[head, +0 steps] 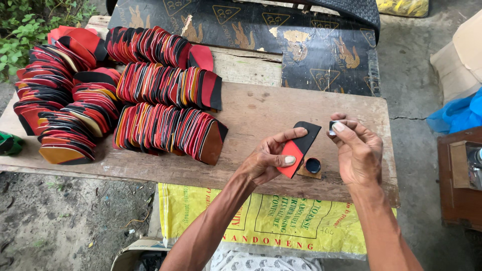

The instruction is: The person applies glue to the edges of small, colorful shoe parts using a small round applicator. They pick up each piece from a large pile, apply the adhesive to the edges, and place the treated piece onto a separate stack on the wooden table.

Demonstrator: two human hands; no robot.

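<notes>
My left hand [266,160] grips a flat red-and-black cut piece [300,147], holding it tilted above the wooden plank [261,108]. Just right of it, my right hand [357,150] pinches a small dark object with a shiny end [333,126] between thumb and fingers, close to the piece's upper black corner. Under the piece, a small round pot of dark liquid [313,165] sits on a small wooden block [307,173]. Rows and fans of similar red, black and orange pieces [165,128] lie stacked over the plank's left half.
A yellow printed sack [271,221] hangs below the plank's near edge. Black printed sheets [301,45] lie behind. A blue plastic bag [459,113] and a brown wooden box [459,175] are at the right. Dirt ground lies at lower left.
</notes>
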